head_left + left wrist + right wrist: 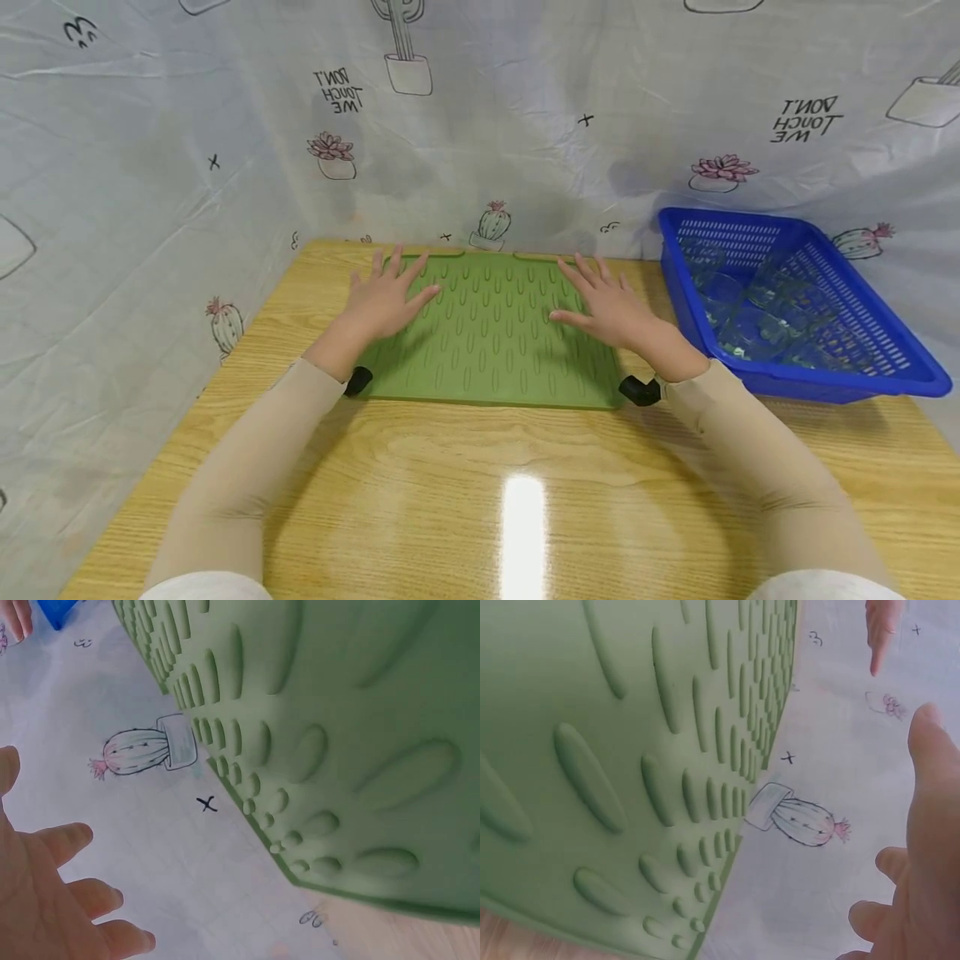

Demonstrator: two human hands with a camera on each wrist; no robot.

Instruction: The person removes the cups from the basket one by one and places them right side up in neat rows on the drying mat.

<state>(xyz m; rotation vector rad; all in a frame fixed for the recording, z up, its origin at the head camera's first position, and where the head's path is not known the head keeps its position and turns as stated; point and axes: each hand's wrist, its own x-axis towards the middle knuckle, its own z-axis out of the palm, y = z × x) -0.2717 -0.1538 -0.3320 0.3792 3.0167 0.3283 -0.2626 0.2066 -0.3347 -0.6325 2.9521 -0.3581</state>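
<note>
Green mat (491,333) shows in every view, glasses (757,329) only from the head.

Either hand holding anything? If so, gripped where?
Nothing is held: the left hand and right hand hover, fingers spread, near opposite sides of the green tray.
</note>
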